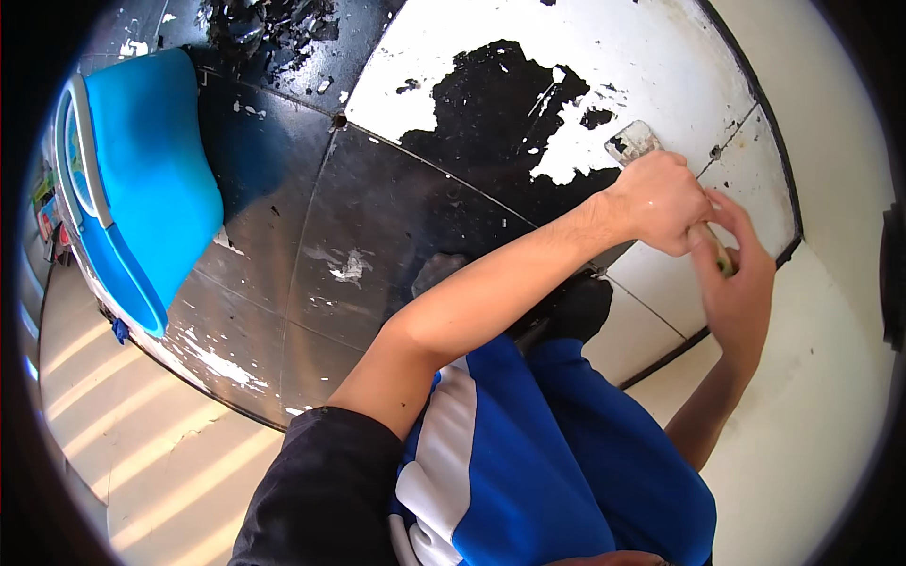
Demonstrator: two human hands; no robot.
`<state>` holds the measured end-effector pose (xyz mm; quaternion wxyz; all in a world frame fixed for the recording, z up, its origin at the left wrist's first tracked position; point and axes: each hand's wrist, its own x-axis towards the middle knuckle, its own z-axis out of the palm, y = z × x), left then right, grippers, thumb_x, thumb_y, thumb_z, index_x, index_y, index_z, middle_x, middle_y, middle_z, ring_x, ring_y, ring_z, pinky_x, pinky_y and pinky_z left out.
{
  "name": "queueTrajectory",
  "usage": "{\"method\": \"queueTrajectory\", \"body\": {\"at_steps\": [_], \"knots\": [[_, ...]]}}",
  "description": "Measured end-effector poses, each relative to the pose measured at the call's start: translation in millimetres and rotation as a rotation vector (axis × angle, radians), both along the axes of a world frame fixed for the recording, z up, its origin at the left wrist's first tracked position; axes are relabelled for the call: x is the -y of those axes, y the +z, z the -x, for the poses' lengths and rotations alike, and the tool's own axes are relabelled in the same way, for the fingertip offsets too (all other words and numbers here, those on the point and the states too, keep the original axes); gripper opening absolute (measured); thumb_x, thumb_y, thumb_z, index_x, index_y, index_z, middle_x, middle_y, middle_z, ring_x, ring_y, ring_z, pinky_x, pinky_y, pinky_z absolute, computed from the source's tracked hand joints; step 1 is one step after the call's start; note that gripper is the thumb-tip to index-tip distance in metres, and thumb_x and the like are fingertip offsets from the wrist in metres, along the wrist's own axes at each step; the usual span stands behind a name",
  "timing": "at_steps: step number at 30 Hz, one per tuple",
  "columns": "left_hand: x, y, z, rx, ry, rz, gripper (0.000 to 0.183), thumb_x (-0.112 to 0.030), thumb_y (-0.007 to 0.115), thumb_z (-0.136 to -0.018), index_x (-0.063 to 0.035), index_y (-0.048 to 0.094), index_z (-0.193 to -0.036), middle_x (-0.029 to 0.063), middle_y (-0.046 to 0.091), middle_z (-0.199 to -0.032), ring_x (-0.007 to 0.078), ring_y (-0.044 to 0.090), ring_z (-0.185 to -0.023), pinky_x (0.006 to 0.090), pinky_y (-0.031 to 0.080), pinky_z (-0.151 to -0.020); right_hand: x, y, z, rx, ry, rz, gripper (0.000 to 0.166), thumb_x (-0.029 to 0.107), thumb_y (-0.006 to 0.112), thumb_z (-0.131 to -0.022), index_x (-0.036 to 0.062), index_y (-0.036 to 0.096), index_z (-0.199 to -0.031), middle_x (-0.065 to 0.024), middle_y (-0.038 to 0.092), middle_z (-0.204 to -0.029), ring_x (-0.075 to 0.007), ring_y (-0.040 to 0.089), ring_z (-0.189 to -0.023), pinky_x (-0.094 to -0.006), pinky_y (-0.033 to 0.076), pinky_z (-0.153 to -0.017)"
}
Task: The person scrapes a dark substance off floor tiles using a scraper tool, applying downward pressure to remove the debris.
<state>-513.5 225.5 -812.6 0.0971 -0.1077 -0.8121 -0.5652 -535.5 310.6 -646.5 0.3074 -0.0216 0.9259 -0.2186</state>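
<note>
My left hand (658,201) is closed around a scraper (640,140) near the base of its flat, stained metal blade. The blade rests against a white floor panel (679,78), just right of a ragged black patch (495,99). At the rear of the tool, my right hand (740,283) curls its thumb and fingers around the end of the handle (720,260). My left forearm crosses in front of my body and hides part of the floor. Whether the black or the white is the upper layer, I cannot tell.
A blue plastic tub (152,163) with a pale handle stands at the left. Loose dark flakes (265,32) are heaped at the top. Dark panels (382,184) with white specks meet at thin seams. A dark shoe (584,308) is beneath my arm, and a pale wall (835,163) curves along the right.
</note>
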Motion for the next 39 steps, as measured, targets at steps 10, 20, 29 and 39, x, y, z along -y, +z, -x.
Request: {"method": "queueTrajectory", "body": {"at_steps": [10, 20, 29, 39], "knots": [[43, -4, -44, -0.201, -0.038, -0.117, 0.023, -0.02, 0.076, -0.064, -0.0051, 0.06, -0.07, 0.0073, 0.06, -0.077, 0.0289, 0.059, -0.078, 0.041, 0.049, -0.077, 12, 0, -54, -0.173, 0.431, 0.117, 0.062, -0.003, 0.063, -0.088, 0.0007, 0.049, -0.148, -0.0276, 0.055, -0.146, -0.0433, 0.062, -0.126, -0.0421, 0.056, -0.096], [40, -25, -55, -0.289, 0.178, -0.059, 0.025, -0.021, 0.075, -0.07, -0.0078, 0.055, -0.065, 0.0039, 0.049, -0.068, 0.025, 0.053, -0.068, 0.0391, 0.049, -0.073, 10, -37, -72, -0.422, 0.599, 0.096, 0.055, 0.004, 0.069, -0.09, -0.0079, 0.052, -0.141, -0.0227, 0.065, -0.13, -0.0318, 0.075, -0.086, -0.0339, 0.061, -0.063], [47, -22, -45, -0.343, 0.195, -0.103, 0.026, -0.024, 0.073, -0.07, -0.0081, 0.054, -0.063, 0.0032, 0.042, -0.062, 0.0257, 0.048, -0.058, 0.0356, 0.047, -0.064, 26, -30, -70, -0.418, 0.584, 0.045, 0.05, 0.004, 0.068, -0.088, -0.0104, 0.056, -0.135, -0.0206, 0.069, -0.121, -0.0294, 0.074, -0.077, -0.0333, 0.059, -0.059], [47, -20, -44, -0.35, 0.235, -0.094, 0.028, -0.022, 0.076, -0.068, -0.0092, 0.052, -0.062, 0.0037, 0.044, -0.06, 0.0266, 0.05, -0.057, 0.0378, 0.048, -0.061, 31, -31, -63, -0.414, 0.6, 0.092, 0.049, 0.009, 0.067, -0.09, -0.0116, 0.057, -0.133, -0.0228, 0.068, -0.102, -0.0358, 0.068, -0.064, -0.0397, 0.057, -0.054]]}}
